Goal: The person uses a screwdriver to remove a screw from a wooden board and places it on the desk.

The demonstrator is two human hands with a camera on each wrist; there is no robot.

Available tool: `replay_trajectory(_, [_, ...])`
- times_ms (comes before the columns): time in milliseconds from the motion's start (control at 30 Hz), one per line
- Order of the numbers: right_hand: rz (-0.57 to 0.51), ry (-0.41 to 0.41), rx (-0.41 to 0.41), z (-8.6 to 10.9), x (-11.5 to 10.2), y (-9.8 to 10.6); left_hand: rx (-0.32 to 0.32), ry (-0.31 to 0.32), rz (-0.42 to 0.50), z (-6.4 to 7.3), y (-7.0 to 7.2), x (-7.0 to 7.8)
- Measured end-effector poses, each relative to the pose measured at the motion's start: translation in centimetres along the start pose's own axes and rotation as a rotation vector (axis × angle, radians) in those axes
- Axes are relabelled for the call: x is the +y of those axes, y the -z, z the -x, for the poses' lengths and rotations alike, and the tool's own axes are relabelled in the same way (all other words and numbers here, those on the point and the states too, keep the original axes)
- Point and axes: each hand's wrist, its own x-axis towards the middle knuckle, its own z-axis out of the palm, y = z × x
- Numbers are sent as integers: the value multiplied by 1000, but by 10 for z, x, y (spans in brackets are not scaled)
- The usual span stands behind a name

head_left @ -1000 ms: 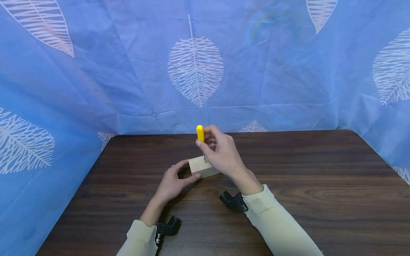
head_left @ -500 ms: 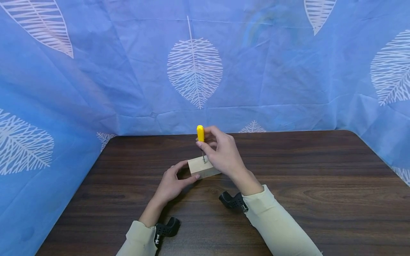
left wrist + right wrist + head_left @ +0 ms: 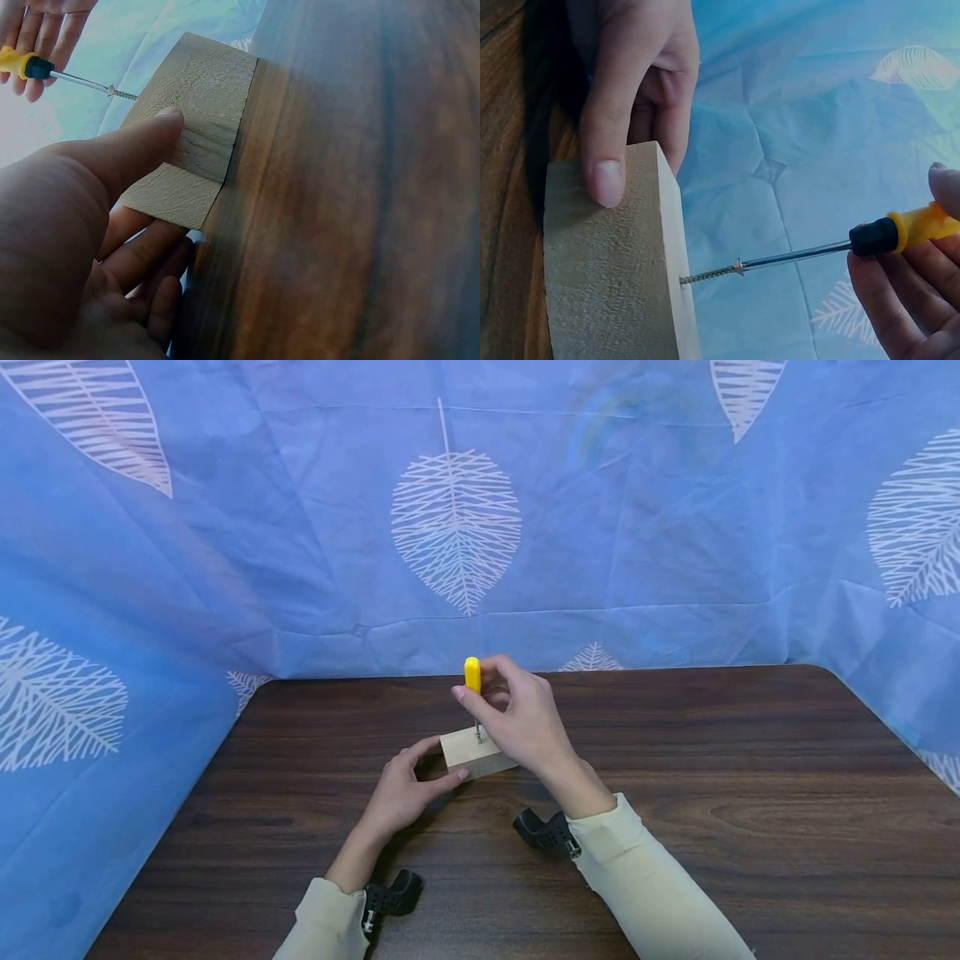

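Observation:
A pale wooden block (image 3: 480, 760) lies on the table, gripped at its left end by my left hand (image 3: 401, 789), thumb on the near face and fingers behind. From the block's top stands a screw (image 3: 712, 276), its tip in the wood and most of its thread exposed. A screwdriver (image 3: 802, 253) with a yellow and black handle meets the screw head, shaft in line with the screw. My right hand (image 3: 528, 718) holds that handle between thumb and fingers. In the left wrist view the thumb (image 3: 142, 142) presses the block's side.
The dark wood-grain table (image 3: 712, 777) runs back to a blue cloth (image 3: 600, 527) with white leaf prints. Black wrist mounts (image 3: 393, 892) sit below both sleeves, over the table.
The screwdriver handle has shifted slightly right and down, and my right thumb now reaches further left across it. The block and my left hand stay put.

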Motion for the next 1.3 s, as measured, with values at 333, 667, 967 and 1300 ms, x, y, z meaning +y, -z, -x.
replay_trajectory(333, [26, 12, -20, 1, -3, 2, 0, 8, -7, -2, -1, 0])
replay_trajectory(667, [-36, -15, -17, 0, -5, 4, 3, 11, -5, -1, 0, 0])
replay_trajectory(967, [-58, -12, -23, -1, -2, 5, -1, -5, -10, -1, 0, 0])
replay_trajectory(1300, [-94, -51, -68, 0, -3, 6, -1, 2, -9, 0, 0, 0])
